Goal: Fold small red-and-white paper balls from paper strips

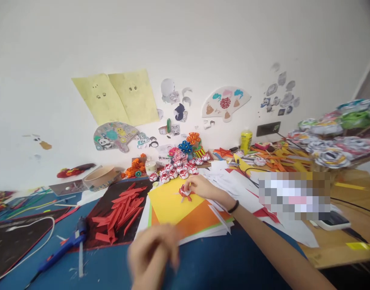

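Note:
My right hand (203, 188) reaches forward over the yellow sheet (169, 203) and pinches a small red-and-white folded paper flower (185, 192). A black band sits on that wrist. My left hand (153, 255) hovers blurred near the front of the table, fingers curled; whether it holds anything cannot be made out. Just beyond the right hand stands a cluster of several finished red-and-white paper flowers (174, 171).
A heap of red paper strips (122, 211) lies on a black sheet at left. A blue glue gun (62, 247) lies at the front left, a tape roll (100, 177) behind. A yellow bottle (246, 141) and paper scraps stand at right. Paper cut-outs decorate the wall.

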A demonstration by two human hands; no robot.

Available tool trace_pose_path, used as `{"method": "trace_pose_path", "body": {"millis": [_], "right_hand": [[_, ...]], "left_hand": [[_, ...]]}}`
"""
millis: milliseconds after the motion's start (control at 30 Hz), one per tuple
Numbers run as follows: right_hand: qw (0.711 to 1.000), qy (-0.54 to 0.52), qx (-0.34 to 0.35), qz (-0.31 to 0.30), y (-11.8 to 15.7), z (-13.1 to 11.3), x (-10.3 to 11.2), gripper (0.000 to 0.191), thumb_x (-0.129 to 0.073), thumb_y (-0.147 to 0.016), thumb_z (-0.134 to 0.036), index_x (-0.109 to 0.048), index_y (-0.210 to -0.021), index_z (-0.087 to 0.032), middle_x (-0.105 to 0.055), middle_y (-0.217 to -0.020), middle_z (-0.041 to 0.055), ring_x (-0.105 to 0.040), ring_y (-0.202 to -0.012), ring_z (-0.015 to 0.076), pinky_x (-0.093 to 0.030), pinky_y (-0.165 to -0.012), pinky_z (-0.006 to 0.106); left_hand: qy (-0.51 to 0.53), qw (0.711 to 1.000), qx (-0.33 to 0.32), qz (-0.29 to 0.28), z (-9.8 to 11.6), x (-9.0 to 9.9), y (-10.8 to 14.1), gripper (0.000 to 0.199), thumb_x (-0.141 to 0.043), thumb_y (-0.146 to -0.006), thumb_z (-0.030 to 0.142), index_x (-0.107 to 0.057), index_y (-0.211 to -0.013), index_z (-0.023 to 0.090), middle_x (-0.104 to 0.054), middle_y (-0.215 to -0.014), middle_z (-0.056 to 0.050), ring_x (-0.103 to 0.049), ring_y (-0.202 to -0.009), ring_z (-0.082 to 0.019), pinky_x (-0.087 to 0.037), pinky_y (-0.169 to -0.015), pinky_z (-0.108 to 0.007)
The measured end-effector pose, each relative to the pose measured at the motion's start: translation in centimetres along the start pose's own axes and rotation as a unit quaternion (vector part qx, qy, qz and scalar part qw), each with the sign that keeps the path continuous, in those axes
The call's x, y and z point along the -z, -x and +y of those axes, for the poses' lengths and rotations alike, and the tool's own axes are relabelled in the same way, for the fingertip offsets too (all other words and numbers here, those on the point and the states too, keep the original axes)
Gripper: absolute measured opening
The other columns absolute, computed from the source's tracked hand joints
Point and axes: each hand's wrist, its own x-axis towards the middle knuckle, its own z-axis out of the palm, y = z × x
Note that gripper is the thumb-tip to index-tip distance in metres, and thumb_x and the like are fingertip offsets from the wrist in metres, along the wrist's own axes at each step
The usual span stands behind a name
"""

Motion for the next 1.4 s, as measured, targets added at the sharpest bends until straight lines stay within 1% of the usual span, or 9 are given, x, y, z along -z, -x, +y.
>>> {"method": "trace_pose_path", "body": {"millis": [67,100,167,267,400,533,767,1200,1400], "right_hand": [[0.999,0.020,-0.006,-0.026,0.2,2.0,-0.6,0.029,-0.046,-0.069,0.000,-0.069,-0.063,-0.017,-0.069,-0.066,0.0008,-0.062,-0.065,0.0127,-0.043,-0.065,0.022],[0.999,0.031,-0.011,-0.027,0.4,2.6,-0.9,0.030,-0.044,-0.070,0.000,-0.068,-0.064,-0.017,-0.069,-0.068,0.0016,-0.061,-0.065,0.0131,-0.042,-0.065,0.023],[0.998,0.051,-0.015,-0.023,1.1,3.5,-1.5,0.030,-0.043,-0.074,-0.002,-0.068,-0.069,-0.016,-0.070,-0.074,0.0040,-0.060,-0.071,0.0148,-0.041,-0.069,0.025],[0.992,0.125,0.002,-0.035,2.0,4.1,-2.2,0.025,-0.044,-0.079,-0.004,-0.066,-0.075,-0.016,-0.068,-0.082,0.0073,-0.059,-0.077,0.0174,-0.040,-0.071,0.028],[0.974,0.218,0.046,-0.040,2.5,4.3,-2.7,0.025,-0.041,-0.086,-0.004,-0.064,-0.088,-0.015,-0.067,-0.088,0.0086,-0.060,-0.082,0.0183,-0.041,-0.073,0.029],[0.971,0.228,0.071,-0.031,2.6,4.0,-2.6,0.024,-0.045,-0.087,-0.005,-0.063,-0.097,-0.016,-0.067,-0.091,0.0076,-0.061,-0.086,0.0184,-0.043,-0.074,0.029],[0.966,0.232,0.113,0.018,2.4,4.0,-2.6,0.016,-0.052,-0.096,-0.022,-0.066,-0.095,-0.016,-0.070,-0.088,0.0063,-0.064,-0.083,0.0190,-0.044,-0.069,0.029],[0.949,0.247,0.181,0.070,2.5,4.2,-2.7,0.021,-0.048,-0.096,-0.021,-0.065,-0.084,-0.017,-0.068,-0.075,0.0032,-0.061,-0.068,0.0149,-0.037,-0.060,0.028],[0.959,0.216,0.155,0.096,2.5,4.0,-3.0,0.021,-0.050,-0.091,-0.017,-0.062,-0.074,-0.018,-0.063,-0.066,0.0001,-0.054,-0.059,0.0122,-0.033,-0.057,0.026]], "left_hand": [[-0.110,0.990,-0.011,-0.086,-3.2,-1.7,-3.3,0.020,-0.050,-0.090,0.015,-0.069,-0.090,0.019,-0.067,-0.073,-0.001,-0.062,-0.065,-0.013,-0.048,-0.062,-0.024],[-0.198,0.969,-0.025,-0.144,-4.8,-2.4,-4.8,0.022,-0.049,-0.088,0.012,-0.069,-0.090,0.019,-0.069,-0.078,-0.002,-0.064,-0.069,-0.014,-0.047,-0.064,-0.025],[-0.350,0.908,-0.059,-0.225,-7.7,-3.2,-7.1,0.019,-0.048,-0.088,0.015,-0.067,-0.094,0.018,-0.070,-0.089,-0.005,-0.065,-0.076,-0.018,-0.045,-0.065,-0.027],[-0.474,0.808,-0.121,-0.327,-10.9,-3.6,-8.5,0.015,-0.048,-0.091,0.021,-0.062,-0.091,0.016,-0.067,-0.079,-0.006,-0.063,-0.067,-0.018,-0.041,-0.059,-0.027],[-0.524,0.767,-0.197,-0.313,-13.1,-3.5,-7.9,0.013,-0.044,-0.096,0.021,-0.057,-0.097,0.016,-0.065,-0.082,-0.005,-0.061,-0.069,-0.018,-0.040,-0.059,-0.029],[-0.524,0.774,-0.245,-0.257,-14.0,-3.3,-7.4,0.018,-0.039,-0.100,0.017,-0.057,-0.100,0.015,-0.064,-0.083,-0.006,-0.060,-0.072,-0.018,-0.041,-0.061,-0.030],[-0.438,0.851,-0.220,-0.190,-13.8,-2.8,-7.0,0.023,-0.041,-0.100,0.020,-0.058,-0.116,0.017,-0.065,-0.086,-0.006,-0.059,-0.076,-0.017,-0.043,-0.065,-0.028],[-0.357,0.904,-0.182,-0.147,-14.0,-3.0,-6.7,0.024,-0.042,-0.099,0.021,-0.062,-0.112,0.017,-0.067,-0.091,-0.008,-0.058,-0.078,-0.018,-0.045,-0.067,-0.029],[-0.346,0.917,-0.159,-0.120,-14.5,-2.7,-7.0,0.022,-0.048,-0.099,0.028,-0.064,-0.112,0.019,-0.070,-0.096,-0.007,-0.060,-0.081,-0.017,-0.047,-0.070,-0.029]]}}
